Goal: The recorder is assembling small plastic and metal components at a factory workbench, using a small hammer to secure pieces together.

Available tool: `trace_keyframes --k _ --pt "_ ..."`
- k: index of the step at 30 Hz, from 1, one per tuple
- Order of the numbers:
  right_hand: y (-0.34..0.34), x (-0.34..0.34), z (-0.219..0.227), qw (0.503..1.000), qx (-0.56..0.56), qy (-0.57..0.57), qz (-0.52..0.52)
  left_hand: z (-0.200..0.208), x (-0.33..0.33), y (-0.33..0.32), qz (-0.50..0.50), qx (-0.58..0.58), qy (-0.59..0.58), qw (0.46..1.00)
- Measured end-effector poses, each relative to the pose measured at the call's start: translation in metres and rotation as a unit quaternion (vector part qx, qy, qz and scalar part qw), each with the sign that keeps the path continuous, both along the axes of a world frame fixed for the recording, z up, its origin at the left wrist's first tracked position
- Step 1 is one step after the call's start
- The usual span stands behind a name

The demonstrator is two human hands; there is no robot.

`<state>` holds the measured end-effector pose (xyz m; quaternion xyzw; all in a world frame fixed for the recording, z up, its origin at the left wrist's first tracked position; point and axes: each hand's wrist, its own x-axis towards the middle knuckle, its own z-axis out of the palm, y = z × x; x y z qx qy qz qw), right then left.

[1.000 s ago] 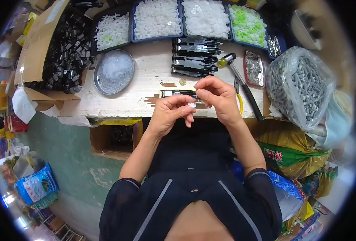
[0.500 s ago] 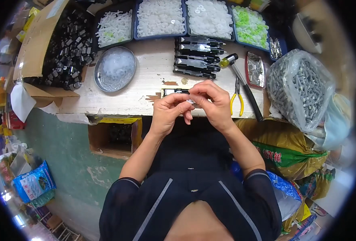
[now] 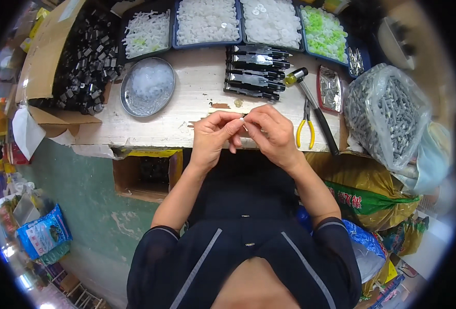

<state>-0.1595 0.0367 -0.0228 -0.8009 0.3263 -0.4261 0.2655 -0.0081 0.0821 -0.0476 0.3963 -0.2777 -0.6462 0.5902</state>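
At the front edge of the bench my two hands meet fingertip to fingertip. My left hand (image 3: 211, 138) is closed in a pinch on a small white piece (image 3: 242, 119), whose exact kind is too small to tell. The thumb and forefinger of my right hand (image 3: 275, 136) pinch at the same piece from the other side. Beyond them lies a stack of black and silver clamp-like parts (image 3: 256, 74). To the right of my hands are yellow-handled pliers (image 3: 311, 133) and a hammer (image 3: 319, 112) with a black handle.
A round metal dish (image 3: 126, 101) holds clear, whitish contents. Blue trays (image 3: 207, 45) of small white and green plastic parts line the back. A cardboard box (image 3: 38, 77) of black parts stands left, a plastic bag (image 3: 423, 110) of grey parts right. A red-rimmed tray (image 3: 319, 98) holds silver pieces.
My hands have drawn closer together around the white piece, and the left has shifted slightly left. The black and silver part seen behind them before is now mostly hidden.
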Motion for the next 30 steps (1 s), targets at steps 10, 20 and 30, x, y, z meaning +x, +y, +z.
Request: trace_keyframes --k 10,20,30 --pt "-0.013 -0.003 -0.021 0.983 -0.052 0.174 0.011 -0.003 0.037 -0.019 0.032 -0.21 -0.556 0.804" --pt "-0.014 -0.005 -0.017 0.977 -0.036 0.21 0.03 -0.007 0.028 -0.02 -0.051 -0.212 -0.592 0.776" --pt "-0.014 -0.01 -0.016 0.973 -0.033 0.226 0.038 0.0 0.024 -0.033 -0.108 -0.182 -0.621 0.755"
